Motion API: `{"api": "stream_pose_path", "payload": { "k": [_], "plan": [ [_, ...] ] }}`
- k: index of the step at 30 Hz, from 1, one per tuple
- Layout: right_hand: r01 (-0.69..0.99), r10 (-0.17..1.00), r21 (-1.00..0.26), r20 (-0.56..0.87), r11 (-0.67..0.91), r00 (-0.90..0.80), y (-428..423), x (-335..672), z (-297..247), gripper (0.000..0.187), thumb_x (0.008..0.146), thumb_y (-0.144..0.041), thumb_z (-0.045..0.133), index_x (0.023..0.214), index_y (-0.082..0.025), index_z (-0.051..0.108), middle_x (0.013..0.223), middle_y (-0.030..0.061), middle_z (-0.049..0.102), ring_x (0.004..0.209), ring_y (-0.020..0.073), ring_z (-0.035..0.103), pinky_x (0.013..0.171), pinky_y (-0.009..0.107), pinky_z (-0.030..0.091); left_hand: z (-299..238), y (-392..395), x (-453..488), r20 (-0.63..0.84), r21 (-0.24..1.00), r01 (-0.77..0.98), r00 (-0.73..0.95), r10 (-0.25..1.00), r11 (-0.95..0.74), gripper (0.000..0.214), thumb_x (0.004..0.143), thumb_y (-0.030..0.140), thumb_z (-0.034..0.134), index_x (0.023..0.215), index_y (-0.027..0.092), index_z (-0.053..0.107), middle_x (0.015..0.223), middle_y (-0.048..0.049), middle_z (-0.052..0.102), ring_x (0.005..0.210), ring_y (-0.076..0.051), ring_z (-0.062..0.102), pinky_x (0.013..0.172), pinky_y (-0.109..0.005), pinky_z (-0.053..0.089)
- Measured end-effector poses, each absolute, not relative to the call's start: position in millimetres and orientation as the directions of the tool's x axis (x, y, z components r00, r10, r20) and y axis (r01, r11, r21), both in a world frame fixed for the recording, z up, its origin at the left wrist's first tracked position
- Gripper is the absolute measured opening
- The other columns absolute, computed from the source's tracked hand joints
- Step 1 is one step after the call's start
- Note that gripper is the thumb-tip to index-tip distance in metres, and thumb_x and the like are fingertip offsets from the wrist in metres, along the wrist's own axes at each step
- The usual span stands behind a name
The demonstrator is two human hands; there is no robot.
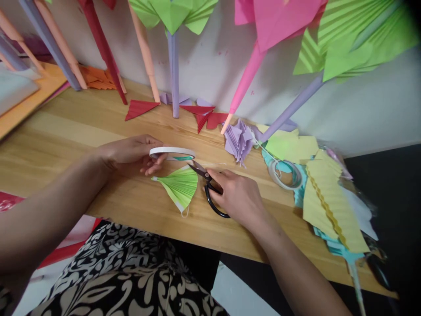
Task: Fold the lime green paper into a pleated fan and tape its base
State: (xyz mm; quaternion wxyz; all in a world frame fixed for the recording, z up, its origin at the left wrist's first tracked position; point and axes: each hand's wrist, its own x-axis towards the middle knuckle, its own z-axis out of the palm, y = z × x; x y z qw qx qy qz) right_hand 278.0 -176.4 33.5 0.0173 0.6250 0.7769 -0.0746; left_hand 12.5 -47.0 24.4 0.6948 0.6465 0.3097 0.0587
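Note:
My left hand [138, 153] grips a thin roll of white tape [173, 150] by its near side, fingers curled through and under the ring. In my right hand [238, 195] is a pair of black-handled scissors [208, 176], its blades pointing at the right edge of the roll. The blades look slightly parted. Below both hands a pleated green paper fan [180, 186] lies on the wooden table [131, 193], with white strips along its edges and a loop of thread at its lower tip.
Paper flowers on rolled stems lean on the wall, including a pink stem [246, 79] and a purple stem [173, 74]. Red paper pieces [141, 109], a pleated purple piece [239, 140], a wider tape roll [285, 174] and yellow paper [329, 197] lie along the back and right.

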Motion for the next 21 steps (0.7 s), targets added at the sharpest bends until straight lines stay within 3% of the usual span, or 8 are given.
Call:
{"api": "stream_pose_path", "payload": {
  "k": [9, 15, 21],
  "plan": [
    [0.970, 0.960, 0.117, -0.207, 0.214, -0.187, -184.0, 260.5, 44.3, 0.042, 0.096, -0.037, 0.050, 0.136, -0.023, 0.055, 0.104, 0.0108, 0.073, 0.083, 0.0230, 0.071, 0.056, 0.028, 0.039, 12.8, -44.4, 10.6, -0.288, 0.957, 0.236, 0.839, 0.461, 0.169, 0.042, 0.095, 0.050, 0.051, 0.070, 0.016, 0.055, 0.055, -0.0020, 0.062, 0.045, -0.009, 0.050, 0.043, -0.017, 0.041],
    [0.961, 0.962, 0.179, -0.213, 0.209, -0.170, -188.4, 251.2, 47.2, 0.044, 0.097, -0.035, 0.049, 0.138, -0.020, 0.052, 0.104, 0.0117, 0.072, 0.082, 0.0227, 0.071, 0.056, 0.028, 0.039, 21.7, -48.5, 11.4, -0.309, 0.951, 0.256, 0.830, 0.464, 0.174, 0.039, 0.099, 0.043, 0.046, 0.071, 0.015, 0.052, 0.054, -0.0010, 0.060, 0.045, -0.007, 0.050, 0.045, -0.015, 0.041],
    [0.952, 0.965, 0.217, -0.196, 0.218, -0.176, -191.5, 246.6, 47.5, 0.046, 0.097, -0.034, 0.051, 0.141, -0.019, 0.050, 0.106, 0.0130, 0.071, 0.084, 0.0232, 0.071, 0.057, 0.029, 0.040, 29.7, -51.3, 12.6, -0.285, 0.958, 0.230, 0.836, 0.468, 0.172, 0.041, 0.096, 0.046, 0.050, 0.071, 0.014, 0.053, 0.052, -0.0002, 0.059, 0.044, -0.007, 0.049, 0.044, -0.014, 0.041]
  ]
}}
